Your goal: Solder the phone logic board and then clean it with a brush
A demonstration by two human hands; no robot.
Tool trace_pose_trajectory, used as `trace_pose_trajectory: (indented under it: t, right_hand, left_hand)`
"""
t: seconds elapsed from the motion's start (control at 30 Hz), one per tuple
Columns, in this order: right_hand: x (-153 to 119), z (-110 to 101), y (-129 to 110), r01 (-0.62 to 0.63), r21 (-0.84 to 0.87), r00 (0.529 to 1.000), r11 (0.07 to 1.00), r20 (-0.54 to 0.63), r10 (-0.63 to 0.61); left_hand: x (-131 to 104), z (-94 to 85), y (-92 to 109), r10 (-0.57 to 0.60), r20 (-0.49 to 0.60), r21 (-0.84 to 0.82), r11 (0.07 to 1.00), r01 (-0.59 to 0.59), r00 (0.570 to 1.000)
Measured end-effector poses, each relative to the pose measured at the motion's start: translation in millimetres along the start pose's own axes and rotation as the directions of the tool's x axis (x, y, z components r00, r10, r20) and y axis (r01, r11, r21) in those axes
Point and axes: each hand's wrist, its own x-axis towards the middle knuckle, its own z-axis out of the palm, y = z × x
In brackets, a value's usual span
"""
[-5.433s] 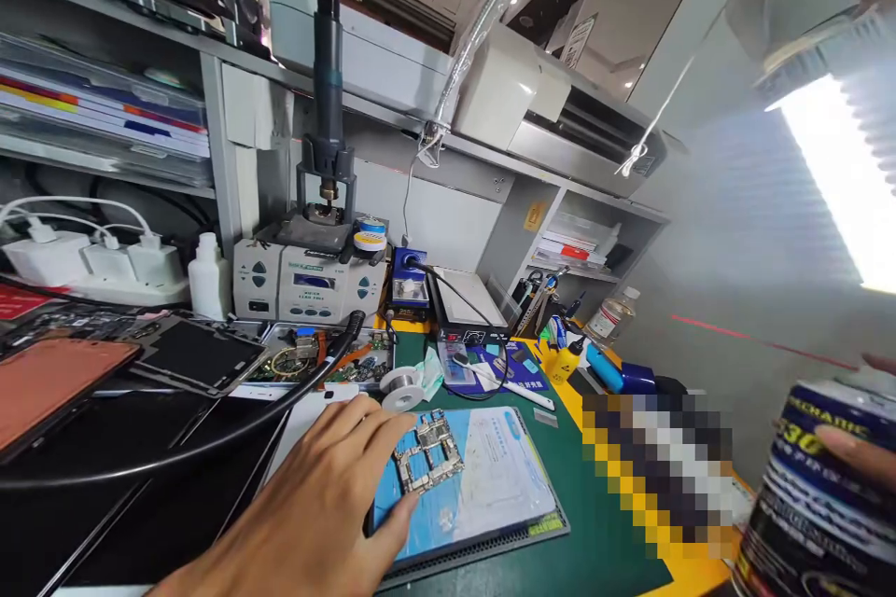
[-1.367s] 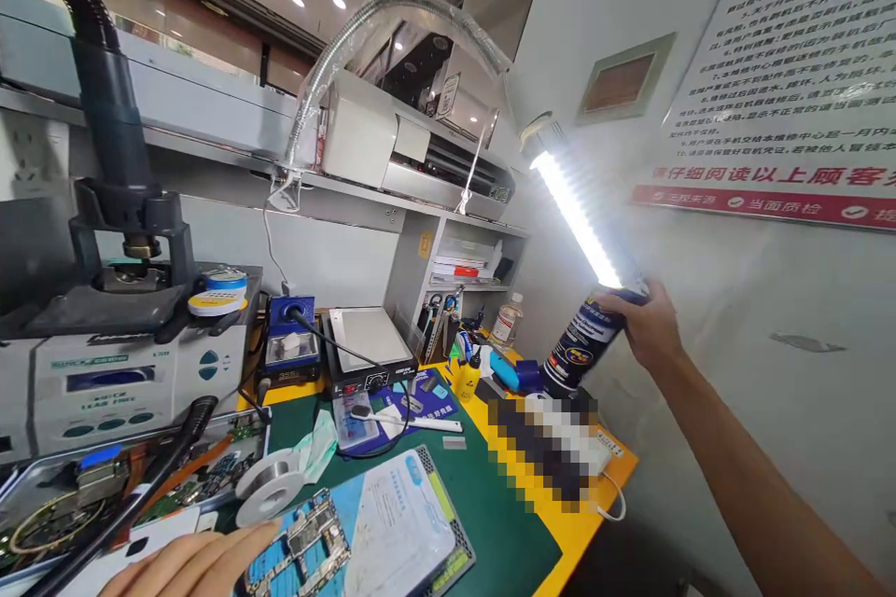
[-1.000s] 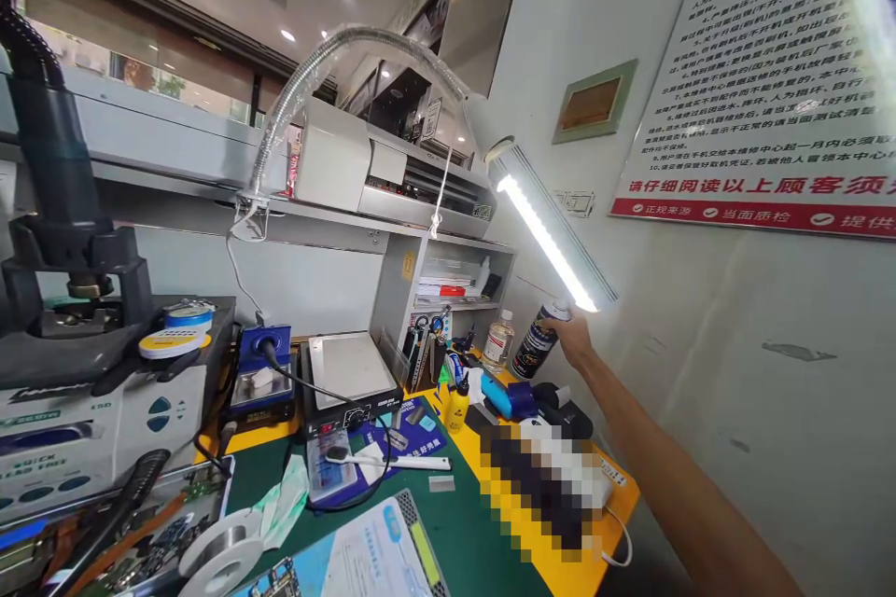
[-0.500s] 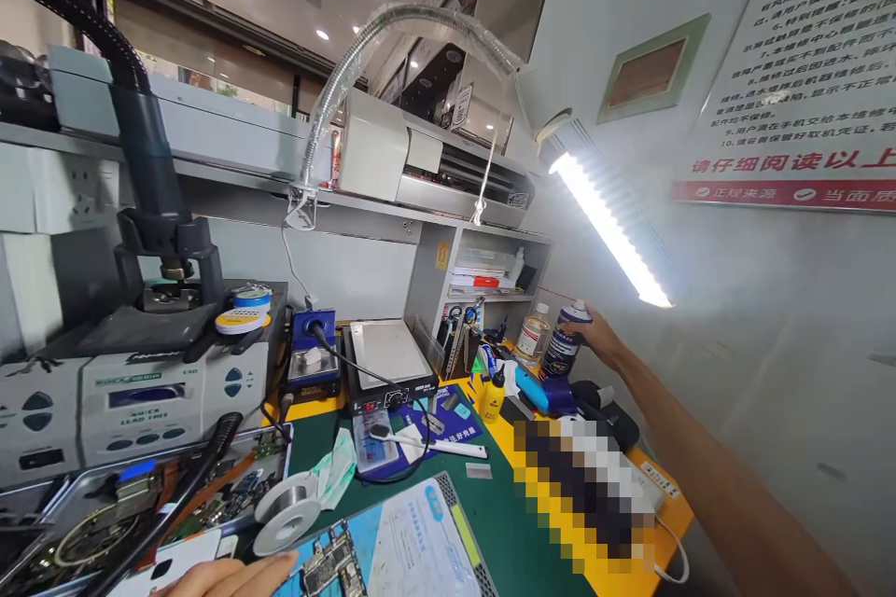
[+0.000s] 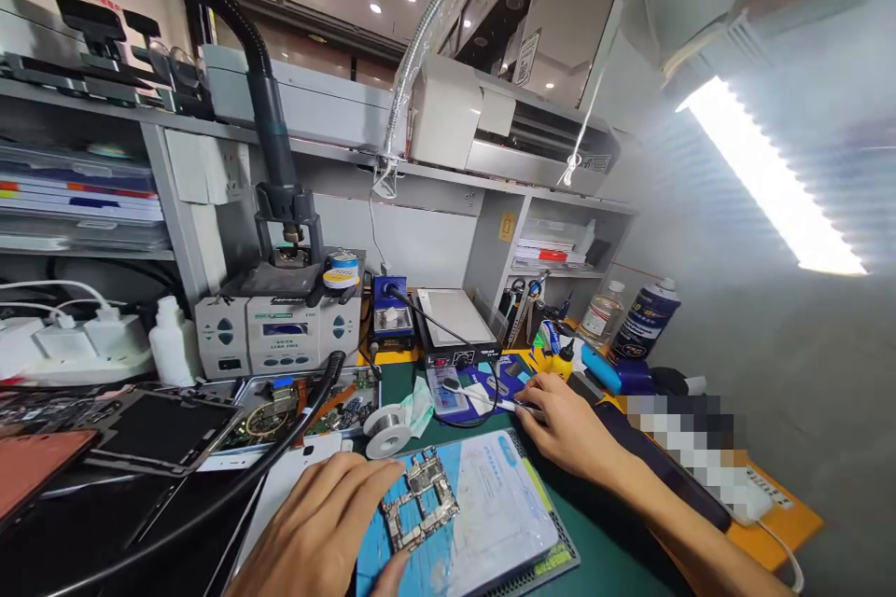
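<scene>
spray can (image 5: 645,319) released, right hand (image 5: 568,429) at brush (image 5: 483,400)

Left hand (image 5: 318,532): we see it bare, no glove, ring or watch.
Right hand (image 5: 570,434): bare likewise.
Right forearm (image 5: 672,522): uncovered, no sleeve or wristband that we can see.

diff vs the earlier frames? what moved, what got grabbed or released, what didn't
The right hand let go of the spray can, which now stands at the back of the bench beside the clear bottle. The hand came back toward the person and now has its fingertips on the white brush on the green mat. Unchanged: the left hand rests by the circuit board on the blue pad; the solder spool sits where it was.
</scene>
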Motion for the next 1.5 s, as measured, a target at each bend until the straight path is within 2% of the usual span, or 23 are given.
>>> trace_pose_trajectory:
  t: [0.1, 0.2, 0.3, 0.4, 0.5, 0.6, 0.67, 0.77, 1.0, 1.2, 1.4, 1.5]
  right_hand:
    - [14, 4, -3, 0.009, -0.048, 0.998, 0.999, 0.058, -0.006]
    - [12, -5, 5, -0.041, -0.061, 0.998, 0.997, 0.037, 0.043]
    - [-16, -26, 14, -0.141, -0.031, 0.989, 0.990, -0.044, 0.139]
    - [-63, -52, 13, -0.188, 0.046, 0.971, 0.981, -0.141, 0.193]
    - [-104, -65, -6, -0.113, 0.135, 0.973, 0.984, -0.188, 0.138]
    - [-119, -60, -38, 0.079, 0.236, 0.988, 0.969, -0.146, -0.045]
    - [-111, -54, -59, 0.156, 0.315, 0.987, 0.936, -0.083, -0.136]
    - [-90, -53, -73, 0.133, 0.348, 0.989, 0.928, 0.009, -0.145]
    - [-60, -76, -48, 0.057, 0.366, 0.986, 0.929, 0.125, -0.110]
    - [-35, -65, -63, 0.058, 0.459, 0.950, 0.887, 0.247, -0.190]
    - [-20, -71, -42, -0.013, 0.489, 0.934, 0.872, 0.317, -0.164]
    - [-13, -70, -44, -0.021, 0.509, 0.921, 0.861, 0.344, -0.181]
  left_hand:
    - [4, -7.2, 5, -0.015, 0.026, -0.046, 0.999, 0.016, 1.000]
    - [3, -6.2, 9, -0.056, 0.032, -0.104, 0.993, 0.059, 0.998]
    - [-2, -1.2, 11, -0.109, 0.053, -0.163, 0.980, 0.116, 0.993]
    - [-5, 2.3, 12, -0.131, 0.084, -0.217, 0.965, 0.147, 0.988]
    - [-6, 1.8, 14, -0.148, 0.116, -0.251, 0.953, 0.173, 0.982]
    - [-6, -1.6, 15, -0.159, 0.164, -0.261, 0.945, 0.198, 0.974]
    - [-7, -3.8, 15, -0.173, 0.189, -0.252, 0.943, 0.218, 0.967]
    - [-7, -5.3, 16, -0.189, 0.213, -0.231, 0.944, 0.237, 0.959]
    - [5, -14.6, 16, -0.173, 0.169, -0.201, 0.958, 0.205, 0.970]
    - [5, -19.0, 15, -0.164, 0.185, -0.169, 0.966, 0.196, 0.969]
    - [7, -19.1, 16, -0.171, 0.204, -0.167, 0.964, 0.206, 0.964]
    - [7, -20.2, 16, -0.174, 0.215, -0.156, 0.965, 0.210, 0.961]
